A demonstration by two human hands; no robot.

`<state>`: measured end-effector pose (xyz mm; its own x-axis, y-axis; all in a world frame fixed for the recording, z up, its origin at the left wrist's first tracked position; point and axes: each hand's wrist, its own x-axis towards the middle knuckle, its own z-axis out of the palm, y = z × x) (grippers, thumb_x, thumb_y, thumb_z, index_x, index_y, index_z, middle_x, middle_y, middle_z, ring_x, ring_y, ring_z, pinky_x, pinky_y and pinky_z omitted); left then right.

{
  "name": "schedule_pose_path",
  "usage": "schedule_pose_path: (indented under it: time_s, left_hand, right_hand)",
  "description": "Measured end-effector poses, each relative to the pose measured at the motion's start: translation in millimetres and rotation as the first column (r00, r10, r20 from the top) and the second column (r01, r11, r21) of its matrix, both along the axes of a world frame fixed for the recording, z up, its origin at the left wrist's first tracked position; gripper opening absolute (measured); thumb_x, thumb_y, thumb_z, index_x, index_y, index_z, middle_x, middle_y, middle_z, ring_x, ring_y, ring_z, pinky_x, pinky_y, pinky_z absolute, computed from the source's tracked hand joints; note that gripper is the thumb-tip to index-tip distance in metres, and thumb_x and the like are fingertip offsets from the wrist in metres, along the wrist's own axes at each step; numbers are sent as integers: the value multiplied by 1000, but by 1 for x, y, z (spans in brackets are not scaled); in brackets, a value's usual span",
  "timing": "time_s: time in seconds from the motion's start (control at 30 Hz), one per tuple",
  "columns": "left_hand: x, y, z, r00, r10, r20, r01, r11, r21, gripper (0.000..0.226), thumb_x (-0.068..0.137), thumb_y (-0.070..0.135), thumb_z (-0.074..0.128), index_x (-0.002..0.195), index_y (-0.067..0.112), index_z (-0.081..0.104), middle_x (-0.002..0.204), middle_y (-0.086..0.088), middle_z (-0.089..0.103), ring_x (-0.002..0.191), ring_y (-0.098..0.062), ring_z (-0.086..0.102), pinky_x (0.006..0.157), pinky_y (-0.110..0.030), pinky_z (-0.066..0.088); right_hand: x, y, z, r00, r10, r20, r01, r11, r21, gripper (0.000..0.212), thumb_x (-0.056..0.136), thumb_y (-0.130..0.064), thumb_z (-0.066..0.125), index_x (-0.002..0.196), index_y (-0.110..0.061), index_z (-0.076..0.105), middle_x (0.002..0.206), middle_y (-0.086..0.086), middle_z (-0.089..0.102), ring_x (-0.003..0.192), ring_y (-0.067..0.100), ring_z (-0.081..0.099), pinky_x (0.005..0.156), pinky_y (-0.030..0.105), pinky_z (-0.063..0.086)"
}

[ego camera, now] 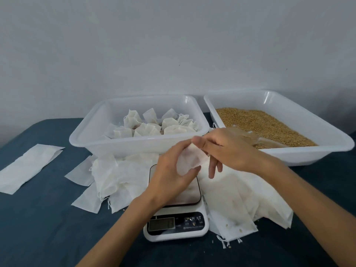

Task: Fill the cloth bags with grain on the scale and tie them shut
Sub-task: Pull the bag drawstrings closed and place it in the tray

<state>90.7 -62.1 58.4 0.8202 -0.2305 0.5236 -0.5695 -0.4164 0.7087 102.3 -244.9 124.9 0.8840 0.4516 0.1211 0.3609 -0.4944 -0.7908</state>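
Observation:
Above the white kitchen scale (pixel 176 224) I hold one empty white cloth bag (pixel 189 159). My left hand (pixel 171 176) grips its lower part from the left. My right hand (pixel 225 149) pinches its top edge between thumb and forefinger, the other fingers hanging loose. The scale's plate is partly hidden under my left hand. A white tub (pixel 281 157) at the right back holds golden grain (pixel 258 124) with a clear scoop (pixel 265 141) lying in it, behind my right hand.
A second white tub (pixel 115 145) behind the scale holds several filled, tied bags (pixel 154 124). Empty bags lie in piles left (pixel 107 176) and right (pixel 246 201) of the scale. A flat white sheet (pixel 28 166) lies far left on the blue tablecloth.

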Motion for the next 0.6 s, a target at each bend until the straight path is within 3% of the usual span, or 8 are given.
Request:
schedule_pose_path:
  time_s: [0.1,0.2,0.4,0.47,0.57,0.6]
  left_hand:
    - [-2,1,3,998,-60,7,60,996,-59,50,85,-1,69,132,15,62,115,12,72,107,-6,66,92,-17,47]
    - [-10,-3,1,994,-110,-29,107,992,-66,49,83,8,73,126,29,59,106,21,69,100,0,64,83,-6,42]
    - [-10,-7,-2,981,-135,-137,106,974,-199,26,89,23,68,109,37,60,104,21,70,101,-1,66,82,-7,45]
    - [-9,-7,-2,972,-156,-176,110,964,-243,24,88,23,67,105,39,62,101,21,71,102,-3,68,84,-11,47]
    - [-8,-7,-3,954,-192,-229,120,948,-296,30,89,22,68,112,40,65,110,13,74,113,-12,69,97,-31,53]
    - [-7,-6,-3,955,-188,-228,112,944,-309,32,88,22,70,113,41,65,112,12,74,114,-12,68,98,-32,53]
  right_hand:
    - [-2,-4,26,991,3,-130,-14,997,-80,92,66,-97,37,99,-19,71,90,0,76,55,30,72,48,27,52]
    - [-5,2,44,972,78,-223,-112,983,-146,91,69,-95,34,106,-22,74,97,6,75,58,34,73,50,26,54]
    - [-6,26,53,963,128,-238,-206,918,-339,91,73,-85,30,98,-9,74,107,0,74,60,30,74,54,30,53]
    - [-5,28,57,963,126,-237,-211,903,-375,94,70,-87,29,97,-9,75,110,-1,73,60,30,74,53,29,53]
    - [-4,30,63,961,104,-258,-213,870,-444,91,66,-90,27,103,-21,73,112,5,70,60,31,74,53,26,54]
    - [-4,30,64,960,94,-262,-210,862,-461,92,66,-90,26,108,-23,72,111,7,70,60,32,74,54,25,55]
